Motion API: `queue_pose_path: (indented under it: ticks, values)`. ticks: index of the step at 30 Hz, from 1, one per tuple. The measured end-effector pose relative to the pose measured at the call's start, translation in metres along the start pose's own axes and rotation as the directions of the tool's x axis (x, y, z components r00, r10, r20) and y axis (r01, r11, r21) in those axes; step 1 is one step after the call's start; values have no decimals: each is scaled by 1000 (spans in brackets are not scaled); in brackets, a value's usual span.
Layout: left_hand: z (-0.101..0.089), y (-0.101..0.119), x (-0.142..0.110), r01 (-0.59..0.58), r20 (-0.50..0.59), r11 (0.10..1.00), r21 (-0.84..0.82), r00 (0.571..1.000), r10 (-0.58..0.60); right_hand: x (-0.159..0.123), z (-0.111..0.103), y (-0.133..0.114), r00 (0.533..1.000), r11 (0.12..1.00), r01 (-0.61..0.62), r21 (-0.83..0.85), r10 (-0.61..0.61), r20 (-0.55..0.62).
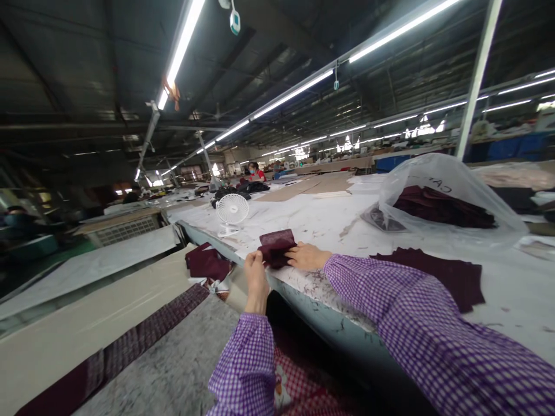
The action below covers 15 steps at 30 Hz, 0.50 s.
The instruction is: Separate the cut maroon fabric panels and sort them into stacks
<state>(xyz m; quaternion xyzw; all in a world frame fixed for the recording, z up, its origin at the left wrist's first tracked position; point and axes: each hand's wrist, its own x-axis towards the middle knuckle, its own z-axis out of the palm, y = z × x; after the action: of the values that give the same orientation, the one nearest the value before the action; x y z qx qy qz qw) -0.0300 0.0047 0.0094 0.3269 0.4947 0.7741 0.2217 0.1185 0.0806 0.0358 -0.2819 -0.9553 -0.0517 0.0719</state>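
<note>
Maroon fabric piece [277, 238], folded or bunched, lay at the near edge of the white-covered cutting table [299, 211], near the centre of the view. At its eight o'clock, the left hand [256, 276] appeared to pinch its side between thumb and fingers; at three o'clock, the right hand [309, 256] rested its fingers against it, though whether they gripped could not be told.

From the piece, a white desk fan [232, 209] stood between ten and eleven o'clock, a clear plastic bag [451, 167] of dark cloth between two and three, and flat maroon panels [451, 277] just past three.

Being so close to the edge, the piece could have slipped off had the left pinch loosened. Uneven pull between the hands might have skewed its fold, and a stray right sleeve [403, 294] could have dragged the panels.
</note>
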Motion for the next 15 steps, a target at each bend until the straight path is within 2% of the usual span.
queue_pose_path:
  ticks: [4, 8, 12, 15]
  values:
    - [-15, 14, 11, 68, -99, 976, -205, 991, -89, 12, 13, 0, 994, 994, -105, 4, 105, 28]
    - [-27, 37, 15, 30, -165, 947, -321, 983, -87, 18, 11, 0, 988, 988, -145, 59, 141, 71]
    - [-40, 60, 3, -71, -141, 925, -372, 990, 20, 10, -6, 1, 988, 976, -126, 179, 108, 108]
    - [-49, 63, -13, -169, -67, 928, -331, 985, 156, -14, -27, 1, 991, 954, -114, 277, 92, 93]
